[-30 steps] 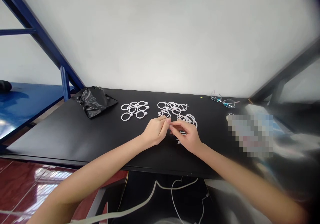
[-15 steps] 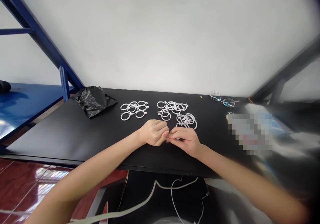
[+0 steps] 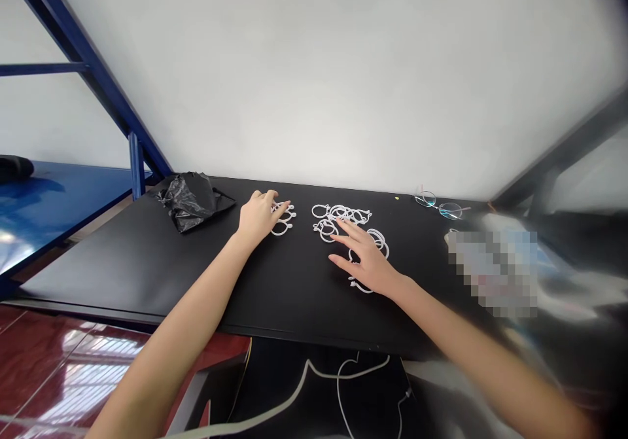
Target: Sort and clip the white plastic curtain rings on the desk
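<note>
White rings (image 3: 346,214) looked light, probably stiff, best pinched edgewise; the right hand (image 3: 366,259) spread unclenched over some, the left hand's (image 3: 256,216) grip untellable.

There are two hands (image 3: 255,220) (image 3: 367,260), one bag (image 3: 192,200), one eyeglasses pair (image 3: 450,210), seemingly over ten rings (image 3: 345,213).

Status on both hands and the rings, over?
Left hand at left ring pile, grip unclear. Right hand open, over right ring pile. Black bag left, glasses right, apart from hands.
</note>
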### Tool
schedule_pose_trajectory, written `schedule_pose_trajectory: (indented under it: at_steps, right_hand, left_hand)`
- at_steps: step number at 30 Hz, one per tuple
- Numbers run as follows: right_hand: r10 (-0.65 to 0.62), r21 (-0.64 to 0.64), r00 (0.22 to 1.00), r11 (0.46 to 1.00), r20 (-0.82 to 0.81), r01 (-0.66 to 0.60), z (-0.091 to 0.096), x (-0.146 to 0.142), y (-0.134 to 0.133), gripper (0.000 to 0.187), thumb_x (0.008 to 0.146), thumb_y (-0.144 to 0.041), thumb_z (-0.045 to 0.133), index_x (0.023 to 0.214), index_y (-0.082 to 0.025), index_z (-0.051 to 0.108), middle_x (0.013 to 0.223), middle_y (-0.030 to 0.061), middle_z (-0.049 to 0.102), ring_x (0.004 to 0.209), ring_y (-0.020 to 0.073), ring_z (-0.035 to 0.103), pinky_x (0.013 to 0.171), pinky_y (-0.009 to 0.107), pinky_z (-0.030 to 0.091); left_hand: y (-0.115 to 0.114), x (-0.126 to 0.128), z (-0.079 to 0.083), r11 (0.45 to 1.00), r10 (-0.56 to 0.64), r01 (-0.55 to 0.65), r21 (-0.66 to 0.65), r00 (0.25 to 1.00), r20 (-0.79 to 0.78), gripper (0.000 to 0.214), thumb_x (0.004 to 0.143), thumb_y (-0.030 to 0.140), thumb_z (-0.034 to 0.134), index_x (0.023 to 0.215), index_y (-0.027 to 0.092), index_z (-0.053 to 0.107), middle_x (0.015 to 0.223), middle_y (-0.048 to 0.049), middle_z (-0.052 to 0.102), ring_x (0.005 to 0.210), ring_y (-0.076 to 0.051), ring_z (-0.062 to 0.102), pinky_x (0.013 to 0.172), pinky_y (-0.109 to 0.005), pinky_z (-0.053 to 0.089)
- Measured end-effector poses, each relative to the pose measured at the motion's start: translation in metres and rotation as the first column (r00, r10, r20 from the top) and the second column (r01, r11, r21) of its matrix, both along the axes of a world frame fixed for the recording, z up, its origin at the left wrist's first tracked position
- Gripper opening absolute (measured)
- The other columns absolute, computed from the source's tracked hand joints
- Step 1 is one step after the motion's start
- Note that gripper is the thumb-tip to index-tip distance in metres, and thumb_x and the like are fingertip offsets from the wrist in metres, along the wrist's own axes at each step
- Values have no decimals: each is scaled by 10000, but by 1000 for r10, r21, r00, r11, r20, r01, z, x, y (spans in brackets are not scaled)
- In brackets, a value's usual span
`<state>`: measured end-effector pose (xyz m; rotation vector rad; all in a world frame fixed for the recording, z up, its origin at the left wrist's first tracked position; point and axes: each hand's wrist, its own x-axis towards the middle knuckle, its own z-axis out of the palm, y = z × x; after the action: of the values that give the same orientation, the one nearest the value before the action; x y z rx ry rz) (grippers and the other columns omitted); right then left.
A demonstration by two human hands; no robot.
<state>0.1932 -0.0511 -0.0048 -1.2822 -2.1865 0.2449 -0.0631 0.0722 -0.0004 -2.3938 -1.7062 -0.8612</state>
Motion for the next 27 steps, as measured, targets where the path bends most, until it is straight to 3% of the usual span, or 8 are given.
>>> schedule_pose_trajectory:
  at_steps: [5,8,12,14,17,22,24,27]
  right_hand:
    - [53,-126,989,991,138,-36,1,-1,4,454,964,-494,479,1287,-204,613,1498,123,462,1460,369,263,1139,690,170]
    - [42,-122,991,992,126,-26,0,-1,5,430,962,-475,494,1252,-191,636,1429,124,544,1427,364,338,1136,693,171]
    - [-2,-39,1000,999,22,3,-4,-1,8,222,941,-346,558,1024,-220,720,1236,92,685,1312,340,498,1104,681,262]
    - [-34,-7,999,999,-30,34,-7,0,9,158,915,-302,590,906,-221,726,1163,88,713,1257,335,546,1076,666,319]
    - [-67,15,997,998,-46,67,-9,1,9,83,853,-286,666,838,-218,711,1133,90,720,1228,349,561,1062,681,324]
    - [-29,33,1000,999,2,29,-8,5,8,114,850,-199,649,748,-231,687,1044,62,741,1181,339,586,1061,708,297]
    - [8,87,1000,996,-12,-7,-4,6,7,145,871,-190,626,748,-235,687,1016,55,743,1158,324,598,1064,685,313]
    - [71,231,990,972,-123,-41,1,3,4,129,896,-191,612,816,-242,700,972,53,743,1082,280,627,1022,579,419]
  left_hand:
    - [2,0,-2,992,53,-62,-109,995,-83,352,931,501,503,971,179,639,837,-96,704,1004,-285,583,644,-291,442]
    - [-1,3,-2,992,64,-76,-100,991,-121,400,940,531,465,946,171,640,824,-107,687,991,-294,572,662,-301,448]
    - [-6,4,0,998,67,-68,-12,994,-88,408,945,525,456,957,164,646,974,-140,661,1026,-306,541,721,-334,465]
    - [-13,9,3,1000,-3,4,24,999,-35,349,952,475,471,949,175,650,1020,-127,655,1023,-291,544,743,-335,464]
    - [-30,24,6,975,-222,221,32,974,43,275,959,415,485,918,194,644,962,-79,666,966,-240,570,743,-310,459]
    - [-57,50,2,825,-558,561,-70,828,54,269,971,372,460,860,191,627,831,-43,648,845,-186,578,642,-261,416]
    - [-62,54,0,810,-571,578,-101,816,92,311,974,396,446,804,189,604,795,-33,627,797,-174,570,603,-253,387]
    - [-66,55,2,851,-462,501,-155,856,231,362,969,468,430,777,181,540,756,-17,588,654,-144,529,585,-261,374]
